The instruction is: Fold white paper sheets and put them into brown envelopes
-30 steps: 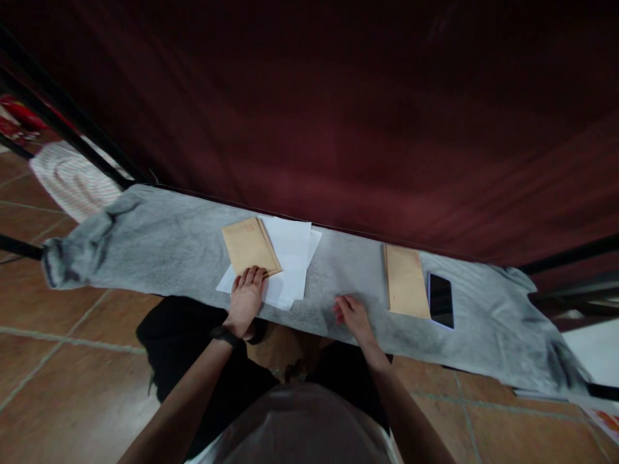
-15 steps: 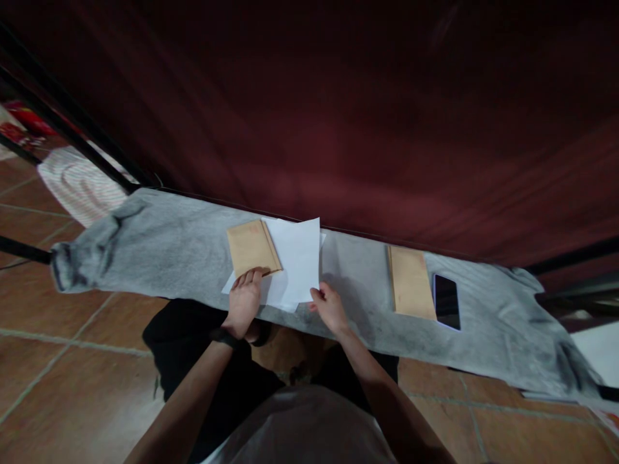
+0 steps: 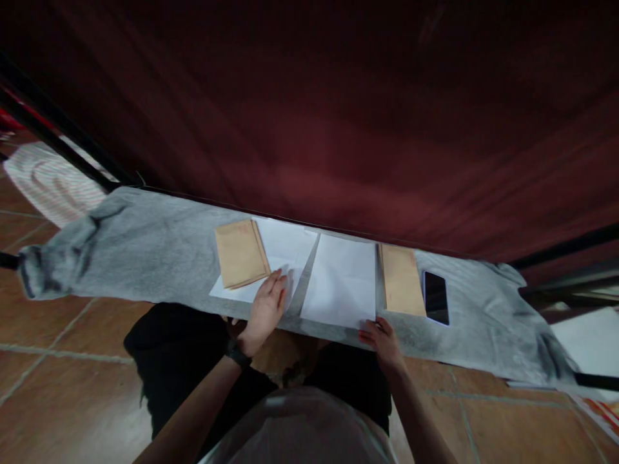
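My left hand rests over the front edge of the left white paper, its fingers stretched out. On that paper's left part lie brown envelopes, stacked slightly askew. A separate white sheet with faint creases lies to the right, flat on the grey cloth. My right hand grips this sheet at its near right corner, thumb and fingers closed together. Just right of the sheet is another small stack of brown envelopes.
Beside the right envelopes lies a dark-screened phone. Grey cloth covers the narrow surface, backed by a dark red curtain. Black bars stand at the left, near a striped cloth. Tiled floor lies below.
My right hand has drawn one white sheet off the left paper to the right and laid it down. My left hand has come off the left envelopes and moved right onto the paper.
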The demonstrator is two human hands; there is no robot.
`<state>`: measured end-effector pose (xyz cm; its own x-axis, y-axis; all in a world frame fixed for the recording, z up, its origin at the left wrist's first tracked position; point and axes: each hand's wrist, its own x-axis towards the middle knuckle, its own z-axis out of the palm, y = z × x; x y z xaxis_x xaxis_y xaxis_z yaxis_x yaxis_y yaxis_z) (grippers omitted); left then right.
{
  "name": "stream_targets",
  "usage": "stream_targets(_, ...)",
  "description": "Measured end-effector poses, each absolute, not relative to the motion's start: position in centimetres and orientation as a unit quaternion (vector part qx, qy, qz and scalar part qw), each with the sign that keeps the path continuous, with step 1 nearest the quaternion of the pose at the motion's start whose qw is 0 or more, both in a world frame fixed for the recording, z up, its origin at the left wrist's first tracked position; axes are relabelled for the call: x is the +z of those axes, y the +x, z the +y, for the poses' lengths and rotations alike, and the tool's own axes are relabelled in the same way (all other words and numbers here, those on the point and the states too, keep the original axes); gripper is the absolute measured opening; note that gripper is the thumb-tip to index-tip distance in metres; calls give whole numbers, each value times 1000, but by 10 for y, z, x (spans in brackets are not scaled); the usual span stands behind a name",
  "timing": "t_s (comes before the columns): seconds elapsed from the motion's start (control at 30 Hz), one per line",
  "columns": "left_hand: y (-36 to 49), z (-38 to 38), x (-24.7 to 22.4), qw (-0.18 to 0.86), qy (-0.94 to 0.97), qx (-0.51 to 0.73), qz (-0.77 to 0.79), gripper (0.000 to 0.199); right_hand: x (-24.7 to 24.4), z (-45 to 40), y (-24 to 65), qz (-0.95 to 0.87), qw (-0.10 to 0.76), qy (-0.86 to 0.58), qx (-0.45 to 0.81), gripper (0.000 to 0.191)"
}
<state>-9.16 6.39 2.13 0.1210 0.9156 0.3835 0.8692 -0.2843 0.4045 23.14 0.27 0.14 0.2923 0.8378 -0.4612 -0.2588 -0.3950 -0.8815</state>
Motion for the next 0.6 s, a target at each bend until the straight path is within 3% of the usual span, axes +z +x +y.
stream_targets(0.1, -51, 61, 21, 89, 784, 288, 543, 39, 1, 6, 214, -234, 475, -645, 550, 57)
stream_targets(0.2, -26, 54, 16, 103, 817, 245, 512, 43, 0, 2, 215, -325, 380, -695, 516, 40)
stream_targets(0.37, -8, 43, 1, 87, 834, 178, 515, 45, 11, -7, 241, -528, 211, -790, 230, 26)
stream_targets(0.47, 8, 50, -2, 74, 838, 182, 510, 48, 16, 13, 234, -590, 258, -756, 122, 33)
stream_targets(0.6, 35, 84, -4, 80, 857, 181, 476, 54, 8, 67, 196, -691, 320, -637, 118, 45)
